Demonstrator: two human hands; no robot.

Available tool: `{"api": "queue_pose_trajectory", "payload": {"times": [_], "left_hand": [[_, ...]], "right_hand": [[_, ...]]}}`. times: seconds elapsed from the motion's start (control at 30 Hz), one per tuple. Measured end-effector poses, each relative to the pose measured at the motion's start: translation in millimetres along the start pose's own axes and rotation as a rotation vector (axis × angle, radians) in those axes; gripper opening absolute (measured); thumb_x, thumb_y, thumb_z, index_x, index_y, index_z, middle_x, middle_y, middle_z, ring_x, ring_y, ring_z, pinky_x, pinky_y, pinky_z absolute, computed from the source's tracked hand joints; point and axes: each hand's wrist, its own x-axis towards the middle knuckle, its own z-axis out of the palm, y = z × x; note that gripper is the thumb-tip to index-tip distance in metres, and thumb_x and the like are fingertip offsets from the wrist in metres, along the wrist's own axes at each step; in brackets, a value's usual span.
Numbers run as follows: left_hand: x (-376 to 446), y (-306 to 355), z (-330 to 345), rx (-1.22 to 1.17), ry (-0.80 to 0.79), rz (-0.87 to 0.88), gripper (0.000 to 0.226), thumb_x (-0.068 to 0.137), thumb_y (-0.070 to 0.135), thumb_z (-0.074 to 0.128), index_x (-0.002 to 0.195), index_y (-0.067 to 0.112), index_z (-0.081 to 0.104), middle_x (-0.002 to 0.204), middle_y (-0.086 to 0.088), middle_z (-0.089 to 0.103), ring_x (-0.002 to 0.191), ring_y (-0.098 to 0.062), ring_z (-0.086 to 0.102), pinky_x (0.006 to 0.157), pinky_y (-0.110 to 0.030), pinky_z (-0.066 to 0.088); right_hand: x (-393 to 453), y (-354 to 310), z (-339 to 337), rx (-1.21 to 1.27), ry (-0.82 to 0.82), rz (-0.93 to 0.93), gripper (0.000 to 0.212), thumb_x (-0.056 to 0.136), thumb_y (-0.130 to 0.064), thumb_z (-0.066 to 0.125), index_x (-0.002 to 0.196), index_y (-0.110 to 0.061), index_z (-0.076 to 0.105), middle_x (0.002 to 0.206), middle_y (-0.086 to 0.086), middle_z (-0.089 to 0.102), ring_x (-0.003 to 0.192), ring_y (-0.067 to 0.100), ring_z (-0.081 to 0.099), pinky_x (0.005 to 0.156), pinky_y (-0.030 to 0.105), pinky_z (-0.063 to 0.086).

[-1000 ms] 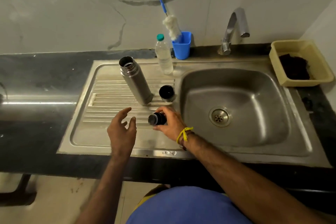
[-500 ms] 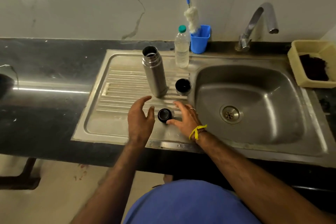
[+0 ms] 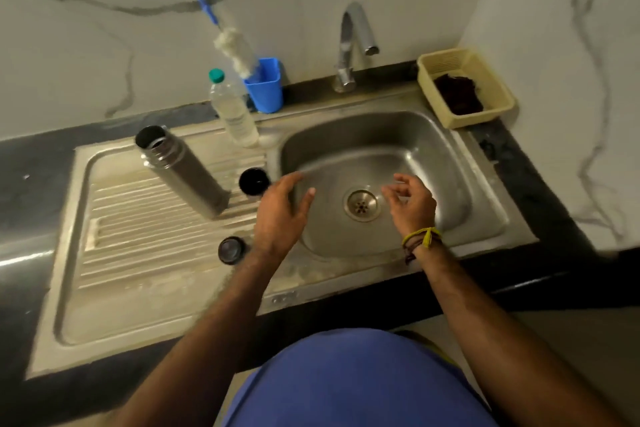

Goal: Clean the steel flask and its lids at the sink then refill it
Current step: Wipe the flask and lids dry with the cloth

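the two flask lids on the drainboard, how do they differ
The cup lid stands near the flask's base, beside the basin edge; the small stopper lid sits nearer the counter's front edge, by the left wrist. The cup lid looks larger, with a dark open hollow facing up; the stopper looks smaller, with a greyish, slightly shiny top. Both are round, dark, off the steel flask, and untouched by either hand.

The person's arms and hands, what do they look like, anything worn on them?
Both forearms are bare, with no sleeves or gloves in view. The right hand has a yellow thread band tied round its wrist with a knot, and a darker, thinner cord beside it. The left hand and its wrist show nothing worn. No ring can be made out in this frame.
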Motion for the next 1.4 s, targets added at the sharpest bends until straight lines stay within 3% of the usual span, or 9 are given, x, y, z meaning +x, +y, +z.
{"api": "queue_pose_trajectory", "payload": {"times": [0.23,0.4,0.5,0.63,0.77,0.87,1.07,1.27,1.4], "left_hand": [[71.7,60.9,35.3,-0.019,-0.082,0.119,0.050,0.094,0.033,0.072,0.138,0.013,0.060,0.136,-0.007,0.064,0.126,-0.023,0.059,0.110,-0.037,0.045],[112.4,104.4,69.8,-0.009,-0.147,0.076,0.056,0.094,0.036,0.071,0.144,0.018,0.053,0.144,-0.008,0.058,0.134,-0.024,0.051,0.111,-0.035,0.037],[129.8,122.8,96.3,-0.022,-0.242,0.062,0.056,0.095,0.034,0.070,0.145,0.022,0.049,0.146,-0.006,0.054,0.137,-0.022,0.047,0.106,-0.029,0.031],[154.0,140.7,137.5,-0.062,-0.373,0.067,0.056,0.095,0.030,0.070,0.146,0.022,0.049,0.142,-0.004,0.058,0.132,-0.022,0.052,0.107,-0.030,0.038],[184.4,156.1,179.0,-0.156,-0.517,-0.072,0.066,0.097,0.032,0.067,0.155,0.019,0.038,0.147,-0.006,0.054,0.133,-0.022,0.053,0.100,-0.027,0.045],[205.1,165.8,201.7,-0.235,-0.572,-0.153,0.067,0.099,0.025,0.066,0.157,0.018,0.033,0.153,-0.009,0.048,0.136,-0.025,0.050,0.111,-0.039,0.045],[224.1,169.1,233.3,-0.271,-0.539,-0.097,0.066,0.091,0.007,0.070,0.150,0.022,0.044,0.146,-0.005,0.056,0.135,-0.024,0.051,0.114,-0.050,0.043],[218.6,162.3,238.3,-0.466,-0.526,-0.178,0.063,0.091,-0.001,0.068,0.145,0.025,0.048,0.142,0.007,0.055,0.136,-0.005,0.044,0.118,-0.040,0.038],[220.7,167.6,234.9,-0.454,-0.571,-0.209,0.070,0.092,0.000,0.068,0.151,0.026,0.041,0.150,0.001,0.050,0.144,-0.014,0.040,0.117,-0.041,0.039]], "right_hand": [[52.4,2.1,-56.3,-0.013,0.220,0.030,0.027,0.086,-0.018,0.076,0.109,-0.006,0.070,0.097,0.010,0.074,0.091,0.024,0.069,0.083,0.035,0.056],[107.5,-2.1,-85.9,-0.124,0.244,0.008,0.030,0.090,-0.017,0.071,0.116,-0.001,0.069,0.107,0.017,0.072,0.099,0.029,0.067,0.083,0.030,0.052],[151.9,-5.0,-94.9,-0.199,0.226,-0.040,0.035,0.090,-0.019,0.070,0.119,-0.001,0.069,0.114,0.019,0.071,0.108,0.034,0.065,0.094,0.044,0.054],[214.0,-12.3,-101.4,-0.373,0.080,-0.076,0.040,0.092,-0.018,0.066,0.129,-0.004,0.064,0.127,0.017,0.066,0.121,0.032,0.059,0.105,0.038,0.046],[273.2,-16.7,-95.2,-0.668,-0.247,-0.129,0.049,0.093,-0.023,0.066,0.138,-0.008,0.055,0.139,0.015,0.057,0.131,0.033,0.051,0.112,0.042,0.039],[306.4,-10.8,-82.5,-0.911,-0.449,-0.082,0.059,0.089,-0.039,0.068,0.137,-0.007,0.052,0.142,0.018,0.049,0.132,0.037,0.046,0.111,0.048,0.039],[331.2,-2.9,-66.7,-1.109,-0.486,-0.157,0.037,0.099,-0.019,0.055,0.132,-0.004,0.053,0.138,0.023,0.052,0.129,0.042,0.048,0.105,0.051,0.043],[347.7,-2.8,-78.6,-0.916,-0.309,-0.158,0.028,0.095,-0.018,0.058,0.119,-0.005,0.064,0.117,0.017,0.067,0.110,0.036,0.062,0.090,0.039,0.051],[353.5,-1.8,-90.5,-0.625,-0.186,-0.005,0.027,0.090,-0.016,0.061,0.111,-0.001,0.068,0.111,0.020,0.069,0.105,0.039,0.063,0.081,0.036,0.050]]}}
